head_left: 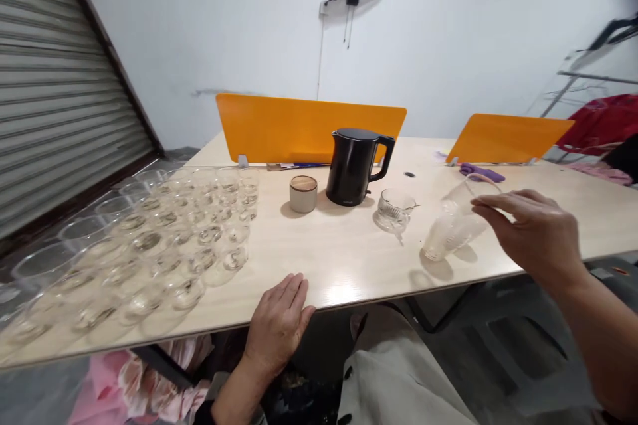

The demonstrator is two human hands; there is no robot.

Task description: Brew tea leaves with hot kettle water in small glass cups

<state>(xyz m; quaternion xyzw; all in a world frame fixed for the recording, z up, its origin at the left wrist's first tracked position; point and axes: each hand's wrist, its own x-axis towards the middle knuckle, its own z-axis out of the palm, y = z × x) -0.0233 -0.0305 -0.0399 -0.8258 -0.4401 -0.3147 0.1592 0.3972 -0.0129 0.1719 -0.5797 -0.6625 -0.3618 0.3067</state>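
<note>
My left hand lies flat at the front edge of the table, fingers stretched out and holding nothing. On the right, my right hand pinches the rim of a clear drinking glass, which leans over with its base low and to the left. The glass is see-through and partly smeared, so I cannot tell whether its base touches the table. Left of it stands a clear glass cup with a handle and what looks like a thin stirrer in it. A black electric kettle stands behind that cup.
Several clear glasses crowd the table's left side. A pale canister with a wooden lid sits beside the kettle. Orange dividers stand behind, and a purple cloth lies at the right. A grey stool is below.
</note>
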